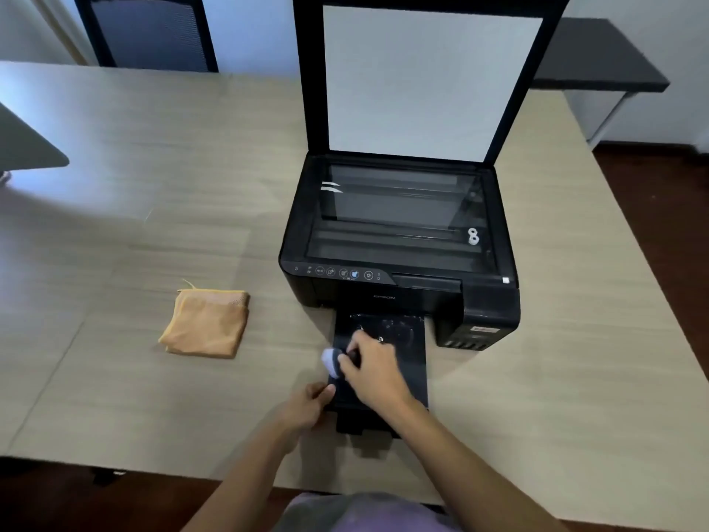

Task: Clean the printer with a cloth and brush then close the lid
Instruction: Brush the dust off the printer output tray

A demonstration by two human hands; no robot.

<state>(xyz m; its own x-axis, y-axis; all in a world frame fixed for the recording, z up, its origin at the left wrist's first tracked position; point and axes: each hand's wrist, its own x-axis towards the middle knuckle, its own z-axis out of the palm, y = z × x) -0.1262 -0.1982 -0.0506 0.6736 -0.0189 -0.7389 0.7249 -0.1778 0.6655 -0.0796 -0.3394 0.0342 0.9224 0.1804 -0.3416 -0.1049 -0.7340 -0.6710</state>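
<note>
Black plastic makes the whole body of the printer [399, 263], which stands on a pale wooden table [153, 167]. On its front, under the row of small control icons [337, 272], the word EPSON can just be read; the red label on the ink tank block [484, 330] at the printer's right front corner is too small to read. The lid [429, 78] stands up open behind the scanner glass [399, 216], showing its white inner pad.

In front of the printer the output tray [406, 362] is pulled out toward the person. The right hand [374, 372] is over this tray with fingers curled tight around a brush [333, 360], whose pale blurred head sits at the tray's left edge. The left hand [307, 407] pinches the tray's left front corner between thumb and fingers.

Left of the printer, well apart from it, an orange cloth [205, 324] lies folded on the table. Behind the printer to the left stands a dark chair [153, 32], and to the right a dark side desk [598, 59].
</note>
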